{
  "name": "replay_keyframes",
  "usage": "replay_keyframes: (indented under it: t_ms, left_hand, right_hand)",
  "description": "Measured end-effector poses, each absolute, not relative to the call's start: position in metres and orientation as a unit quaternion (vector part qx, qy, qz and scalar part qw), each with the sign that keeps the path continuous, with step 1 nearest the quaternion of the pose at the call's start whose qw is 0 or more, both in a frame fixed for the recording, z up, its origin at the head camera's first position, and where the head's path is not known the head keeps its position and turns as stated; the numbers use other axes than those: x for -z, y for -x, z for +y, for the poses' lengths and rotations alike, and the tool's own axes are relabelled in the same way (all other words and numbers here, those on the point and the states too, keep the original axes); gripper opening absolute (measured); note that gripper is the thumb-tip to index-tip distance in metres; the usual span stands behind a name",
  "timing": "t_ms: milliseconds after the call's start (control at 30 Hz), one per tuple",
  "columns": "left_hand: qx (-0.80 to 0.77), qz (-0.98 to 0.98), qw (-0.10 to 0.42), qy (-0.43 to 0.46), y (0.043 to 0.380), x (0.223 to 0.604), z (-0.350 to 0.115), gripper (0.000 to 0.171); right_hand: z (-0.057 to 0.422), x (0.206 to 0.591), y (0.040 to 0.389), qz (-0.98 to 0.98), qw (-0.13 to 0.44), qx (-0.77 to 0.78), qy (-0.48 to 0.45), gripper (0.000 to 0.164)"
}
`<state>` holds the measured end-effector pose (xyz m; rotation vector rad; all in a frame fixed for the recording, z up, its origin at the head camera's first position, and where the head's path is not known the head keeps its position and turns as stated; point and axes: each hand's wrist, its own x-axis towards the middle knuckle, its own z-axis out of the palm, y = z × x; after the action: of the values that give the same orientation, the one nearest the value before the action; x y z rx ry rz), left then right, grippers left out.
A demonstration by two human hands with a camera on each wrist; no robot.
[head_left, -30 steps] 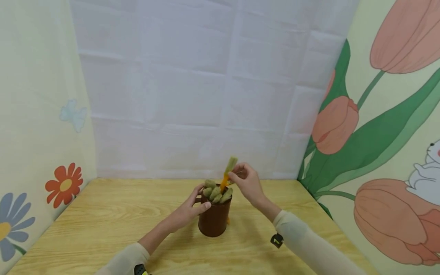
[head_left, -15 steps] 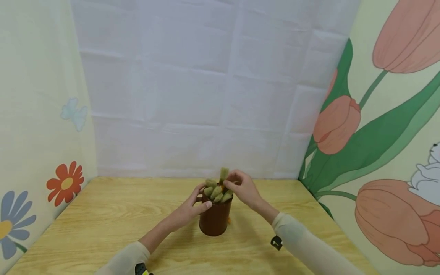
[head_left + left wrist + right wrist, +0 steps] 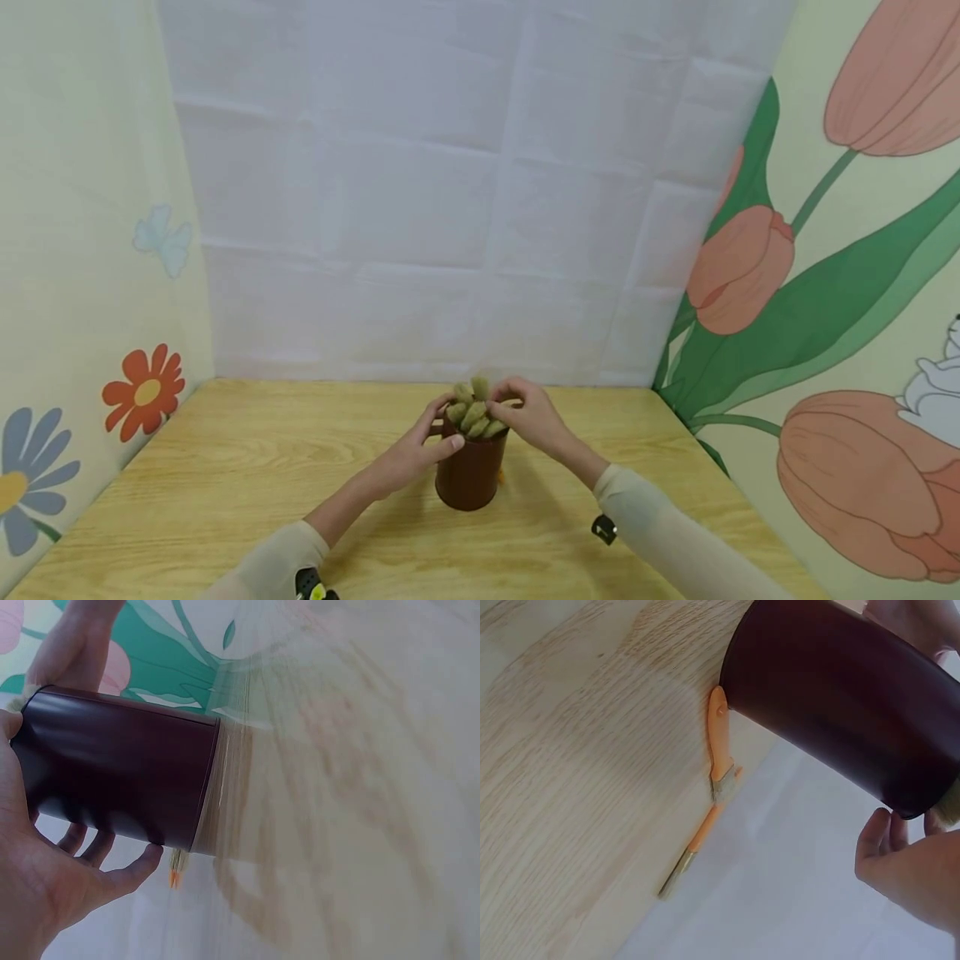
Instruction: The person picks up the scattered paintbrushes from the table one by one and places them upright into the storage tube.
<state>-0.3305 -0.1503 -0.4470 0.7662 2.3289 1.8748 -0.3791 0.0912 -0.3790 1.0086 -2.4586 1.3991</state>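
Observation:
A dark brown mug [image 3: 471,477] stands upright on the wooden table, holding several paintbrushes [image 3: 474,417] with their tan bristles upward. My left hand [image 3: 408,457] grips its left side by the handle, thumb at the front of the rim and fingers round the back. At the right of the rim, my right hand [image 3: 536,421] pinches a paintbrush [image 3: 480,387] standing among the others; its handle is hidden inside the mug. In the right wrist view, two orange-handled paintbrushes, a near one [image 3: 718,739] and a farther one [image 3: 701,832], lie on the table beside the mug.
The wooden table [image 3: 300,467] reaches back to a creased white sheet [image 3: 420,192]. Printed panels flank it, with a red flower [image 3: 146,392] on the left and tulips [image 3: 742,271] on the right.
The paintbrush in my right hand has gone down into the mug; its orange handle has dropped out of sight. My right hand has lowered to the rim, while my left keeps its grip.

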Motion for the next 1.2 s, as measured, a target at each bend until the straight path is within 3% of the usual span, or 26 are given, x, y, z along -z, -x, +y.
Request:
replay_keyframes:
  t_ms: [600, 800, 1200]
  left_hand:
    - [-0.606, 0.755, 0.030, -0.248, 0.331, 0.449, -0.151, 0.070]
    - [-0.595, 0.768, 0.017, -0.235, 0.330, 0.445, -0.151, 0.072]
    - [-0.603, 0.760, 0.023, -0.241, 0.327, 0.443, -0.151, 0.072]
  right_hand:
    - [0.097, 0.373, 0.379, -0.830, 0.019, -0.457, -0.319, 0.021]
    - [0.103, 0.369, 0.392, -0.807, 0.021, -0.511, -0.296, 0.032]
    - [0.107, 0.389, 0.422, -0.809, 0.037, -0.514, -0.282, 0.028]
